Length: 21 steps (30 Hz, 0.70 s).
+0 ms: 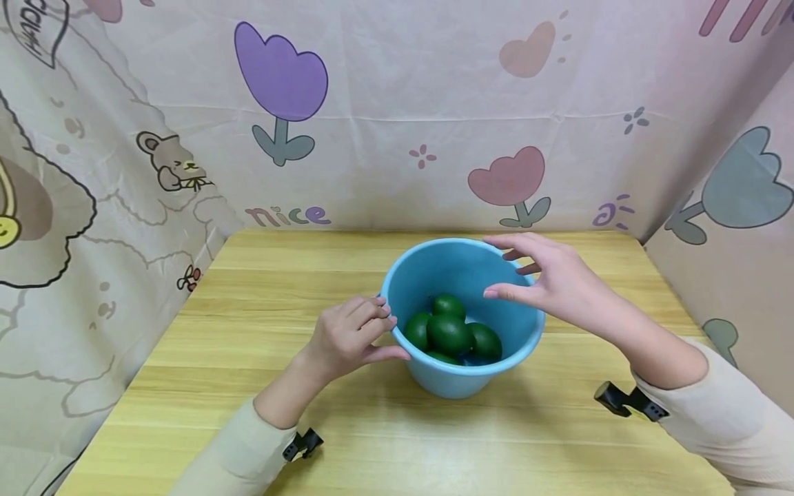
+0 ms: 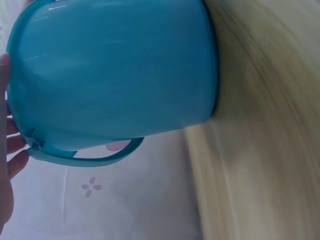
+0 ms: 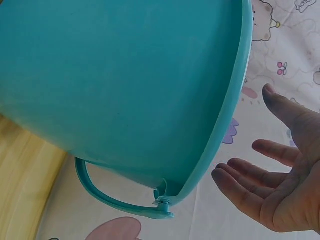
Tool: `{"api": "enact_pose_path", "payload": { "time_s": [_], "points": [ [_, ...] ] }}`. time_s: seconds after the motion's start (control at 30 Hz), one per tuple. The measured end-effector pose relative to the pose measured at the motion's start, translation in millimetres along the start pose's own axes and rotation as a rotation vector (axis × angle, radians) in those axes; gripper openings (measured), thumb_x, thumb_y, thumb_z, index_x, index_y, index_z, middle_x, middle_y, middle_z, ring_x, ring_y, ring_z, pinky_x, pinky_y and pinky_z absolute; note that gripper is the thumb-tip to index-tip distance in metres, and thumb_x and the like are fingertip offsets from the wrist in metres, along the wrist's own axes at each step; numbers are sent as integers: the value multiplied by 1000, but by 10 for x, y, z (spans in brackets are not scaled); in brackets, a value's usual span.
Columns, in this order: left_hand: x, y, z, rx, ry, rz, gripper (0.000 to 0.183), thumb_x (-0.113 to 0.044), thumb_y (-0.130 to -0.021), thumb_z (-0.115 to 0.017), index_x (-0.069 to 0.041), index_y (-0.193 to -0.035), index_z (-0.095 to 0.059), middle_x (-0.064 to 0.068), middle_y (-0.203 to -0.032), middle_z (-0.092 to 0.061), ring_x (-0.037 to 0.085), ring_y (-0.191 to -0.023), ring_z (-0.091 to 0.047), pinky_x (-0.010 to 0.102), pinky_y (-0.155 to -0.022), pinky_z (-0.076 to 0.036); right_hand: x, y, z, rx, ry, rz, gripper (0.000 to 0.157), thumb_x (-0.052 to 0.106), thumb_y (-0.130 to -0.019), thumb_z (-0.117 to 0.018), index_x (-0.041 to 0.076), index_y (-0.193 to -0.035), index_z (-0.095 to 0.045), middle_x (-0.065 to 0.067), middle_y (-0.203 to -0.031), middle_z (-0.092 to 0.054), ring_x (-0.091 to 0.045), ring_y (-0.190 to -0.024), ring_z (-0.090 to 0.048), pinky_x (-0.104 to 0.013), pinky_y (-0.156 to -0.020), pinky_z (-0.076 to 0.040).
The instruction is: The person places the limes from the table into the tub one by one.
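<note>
A light blue plastic bucket (image 1: 455, 382) stands upright on the wooden table. Several dark green, oval, avocado-like fruits (image 1: 449, 334) lie together at its bottom. My left hand (image 1: 353, 335) holds the bucket's left rim, with bent fingers on the edge and the thumb along the front side. In the left wrist view, its fingertips (image 2: 16, 144) are by the rim where the bucket's handle (image 2: 92, 161) joins. Over the right rim is my right hand (image 1: 552, 272), fingers spread and thumb apart, holding nothing. The right wrist view shows a gap between its fingers (image 3: 240, 190) and the rim.
The wooden table (image 1: 279, 275) extends to a patterned cloth backdrop (image 1: 384, 83) at the back and sides. A small black device (image 1: 629, 401) is strapped at the right sleeve, another camera (image 1: 302, 444) at the left. The bucket's handle hangs down along its far side.
</note>
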<state>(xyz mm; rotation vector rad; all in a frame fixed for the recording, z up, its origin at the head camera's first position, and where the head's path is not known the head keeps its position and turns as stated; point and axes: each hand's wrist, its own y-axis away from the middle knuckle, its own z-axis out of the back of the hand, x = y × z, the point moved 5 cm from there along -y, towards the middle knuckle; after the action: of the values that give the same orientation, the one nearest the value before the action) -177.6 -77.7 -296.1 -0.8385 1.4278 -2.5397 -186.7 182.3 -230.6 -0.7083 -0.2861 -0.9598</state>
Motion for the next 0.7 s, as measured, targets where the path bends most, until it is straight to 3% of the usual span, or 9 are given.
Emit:
{"api": "enact_pose_path", "payload": {
  "time_s": [0.2,0.43,0.7],
  "points": [
    [11,-23,14,65,-3,-35,53,-57,-83,-62,-5,-78,-67,5,-73,-67,18,-71,-68,30,-65,-60,28,4,18,-15,0,33,62,25,-73,-83,14,-128,-57,-6,-115,-64,-26,-102,-62,-43,-76,-60],
    [44,-69,18,130,-26,-104,59,-61,-89,-51,-5,-78,-69,5,-73,-67,18,-69,-68,29,-63,-61,38,24,41,-24,30,44,61,25,-72,-84,13,-127,-58,-7,-113,-65,-26,-102,-62,-43,-76,-60],
    [92,-96,74,93,-32,-66,59,-60,-90,-50,-6,-79,-70,5,-74,-69,20,-74,-69,31,-62,-61,36,46,74,-63,126,58,58,26,-71,-84,15,-123,-61,-3,-110,-67,-21,-102,-61,-44,-79,-58]
  ]
}}
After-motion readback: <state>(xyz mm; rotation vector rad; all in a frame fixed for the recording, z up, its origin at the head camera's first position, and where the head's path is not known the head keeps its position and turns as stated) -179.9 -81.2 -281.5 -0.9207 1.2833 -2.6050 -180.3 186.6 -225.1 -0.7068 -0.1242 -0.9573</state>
